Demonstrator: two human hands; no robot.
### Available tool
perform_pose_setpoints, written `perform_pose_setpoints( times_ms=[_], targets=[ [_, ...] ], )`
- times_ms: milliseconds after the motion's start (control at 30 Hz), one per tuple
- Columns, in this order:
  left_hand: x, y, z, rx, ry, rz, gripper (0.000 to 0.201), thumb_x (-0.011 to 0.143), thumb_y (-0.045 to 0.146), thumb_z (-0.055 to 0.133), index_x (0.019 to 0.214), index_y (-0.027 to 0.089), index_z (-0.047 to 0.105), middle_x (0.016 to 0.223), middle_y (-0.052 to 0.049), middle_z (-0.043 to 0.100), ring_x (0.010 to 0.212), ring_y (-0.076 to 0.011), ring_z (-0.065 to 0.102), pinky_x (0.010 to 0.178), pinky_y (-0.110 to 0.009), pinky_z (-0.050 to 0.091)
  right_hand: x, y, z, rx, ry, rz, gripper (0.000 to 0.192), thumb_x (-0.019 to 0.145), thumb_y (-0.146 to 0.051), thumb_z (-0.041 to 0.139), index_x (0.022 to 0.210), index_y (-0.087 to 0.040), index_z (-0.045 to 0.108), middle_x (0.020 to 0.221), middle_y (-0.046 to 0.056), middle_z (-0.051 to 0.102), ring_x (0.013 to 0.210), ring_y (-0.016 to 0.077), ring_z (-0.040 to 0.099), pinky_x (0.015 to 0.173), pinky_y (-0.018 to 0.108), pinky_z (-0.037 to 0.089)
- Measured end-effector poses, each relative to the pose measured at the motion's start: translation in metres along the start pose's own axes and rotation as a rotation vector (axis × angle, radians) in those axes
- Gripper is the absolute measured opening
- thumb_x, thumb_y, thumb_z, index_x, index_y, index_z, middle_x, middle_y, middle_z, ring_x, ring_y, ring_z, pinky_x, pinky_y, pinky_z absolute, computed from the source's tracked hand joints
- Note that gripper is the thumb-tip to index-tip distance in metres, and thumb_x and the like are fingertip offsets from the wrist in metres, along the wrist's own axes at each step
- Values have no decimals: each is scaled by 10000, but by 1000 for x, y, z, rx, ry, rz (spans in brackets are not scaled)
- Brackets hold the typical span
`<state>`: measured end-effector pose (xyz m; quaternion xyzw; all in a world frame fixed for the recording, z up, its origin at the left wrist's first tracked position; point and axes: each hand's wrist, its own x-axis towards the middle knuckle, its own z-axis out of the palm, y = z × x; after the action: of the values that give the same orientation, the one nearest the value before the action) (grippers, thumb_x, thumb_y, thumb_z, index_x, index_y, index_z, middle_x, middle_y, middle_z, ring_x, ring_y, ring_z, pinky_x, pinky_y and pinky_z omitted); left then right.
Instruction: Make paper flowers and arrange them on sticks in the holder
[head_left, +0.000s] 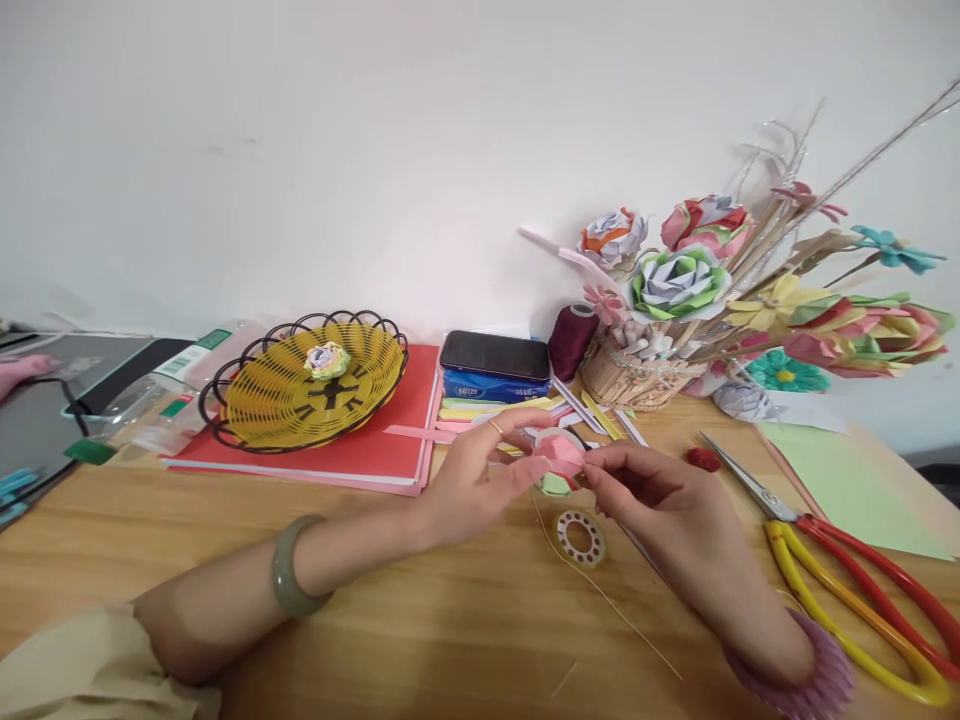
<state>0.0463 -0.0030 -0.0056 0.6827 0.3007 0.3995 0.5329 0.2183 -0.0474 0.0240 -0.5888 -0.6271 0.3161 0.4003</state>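
Note:
Between my two hands is a small paper flower point(561, 453), pink with some green and white petals. My left hand point(480, 480), a ring on one finger, holds it from the left with thumb and fingers. From the other side my right hand point(660, 500) pinches at its right edge with thumb and forefinger. A thin thread point(611, 600) hangs from near the flower and trails over the table. Just below the flower lies a roll of clear tape point(580, 538). My palms hide part of the paper strips point(420, 433) behind them.
A yellow woven basket point(247, 400) holding a small paper flower point(327, 361) rests on red paper point(360, 450). A phone point(495, 356) lies on a blue pack point(495, 386) beside a maroon thread spool point(573, 342). Scissors point(832, 560) and a basket of paper flowers point(637, 375) are at right.

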Motion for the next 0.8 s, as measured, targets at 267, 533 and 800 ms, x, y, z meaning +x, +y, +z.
perform_pose_setpoints(
  times_ms=[267, 533, 800],
  targets=[
    [9, -1, 1, -172, -138, -286, 531, 750, 540, 541, 1153, 195, 531, 975, -67, 624, 683, -129, 597, 613, -258, 461, -5, 2, -3, -345, 69, -469, 130, 804, -165, 505, 803, -265, 587, 667, 2, 621, 574, 149, 576, 527, 271, 459],
    [14, 1, 1, -592, -131, -404, 484, 595, 400, 749, 972, 168, 554, 899, -49, 588, 707, -131, 591, 563, -240, 500, -8, 8, -6, -540, 182, -745, 232, 770, -101, 567, 939, -257, 599, 804, 25, 681, 656, 152, 626, 602, 265, 491],
    [14, -13, 5, -516, -11, 13, 579, 609, 106, 736, 1111, 245, 483, 1083, -26, 530, 978, -149, 536, 818, -270, 464, -4, -2, 0, -82, 52, -47, 189, 819, -350, 527, 734, -203, 612, 585, -10, 573, 495, 116, 504, 444, 224, 397]
  ],
)
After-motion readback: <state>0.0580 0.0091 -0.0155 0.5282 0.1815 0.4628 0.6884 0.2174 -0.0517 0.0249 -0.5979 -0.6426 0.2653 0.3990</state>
